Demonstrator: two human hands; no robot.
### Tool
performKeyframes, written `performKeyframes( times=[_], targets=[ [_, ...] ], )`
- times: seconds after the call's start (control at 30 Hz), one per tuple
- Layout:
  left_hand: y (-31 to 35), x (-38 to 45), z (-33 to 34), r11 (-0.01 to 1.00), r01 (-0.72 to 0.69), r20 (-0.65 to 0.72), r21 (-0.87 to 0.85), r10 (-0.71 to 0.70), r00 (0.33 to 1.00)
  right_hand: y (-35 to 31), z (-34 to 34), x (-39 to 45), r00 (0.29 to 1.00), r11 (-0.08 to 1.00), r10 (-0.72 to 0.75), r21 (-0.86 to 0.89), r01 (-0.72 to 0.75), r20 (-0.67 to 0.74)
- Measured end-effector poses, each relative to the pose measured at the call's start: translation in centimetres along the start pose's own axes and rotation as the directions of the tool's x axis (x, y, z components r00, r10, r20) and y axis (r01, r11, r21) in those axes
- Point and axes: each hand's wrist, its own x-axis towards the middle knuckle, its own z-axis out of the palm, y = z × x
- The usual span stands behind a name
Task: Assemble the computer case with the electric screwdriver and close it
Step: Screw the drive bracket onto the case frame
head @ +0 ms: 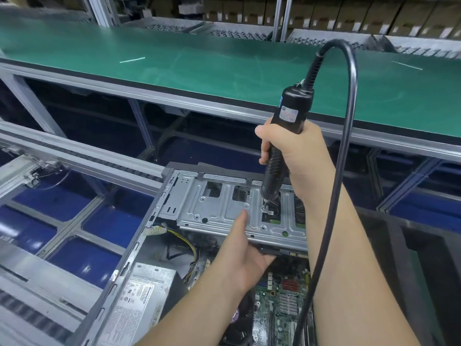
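Green matte bench [174,71] behind black ribbed screwdriver [282,146], steel bracket [219,208]

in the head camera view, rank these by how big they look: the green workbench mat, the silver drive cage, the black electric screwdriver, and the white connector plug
1. Green workbench mat
2. Silver metal drive cage
3. Black electric screwdriver, though it sits nearer the camera
4. White connector plug

Two bare forearms come up from the lower edge of the frame. The left hand [243,255] and right hand [296,156] wear no gloves, rings or watch. No sleeve shows on either arm; both are uncovered to the frame's bottom edge.
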Motion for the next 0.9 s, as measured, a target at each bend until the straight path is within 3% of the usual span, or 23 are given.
performKeyframes(
  times=[0.23, 0.6, 0.9],
  targets=[
    [0.1, 0.8, -0.5, 0.999, -0.031, -0.027, 0.03, 0.032, 0.999, -0.1, 0.0, -0.1, 1.0, 1.0, 0.002, -0.013, -0.002, 0.002],
    [-0.3, 1.4, -1.1, 0.991, -0.113, 0.038, 0.066, 0.11, 0.993, -0.7, -0.3, -0.8, 1.0, 1.0, 0.005, -0.013, -0.005, 0.002],
    [-0.4, 1.6, -1.3, 0.99, -0.127, 0.039, 0.067, 0.125, 0.991, -0.6, 0.3, -0.8, 0.999, 0.994, -0.014, -0.11, 0.009, -0.039]
  ],
)
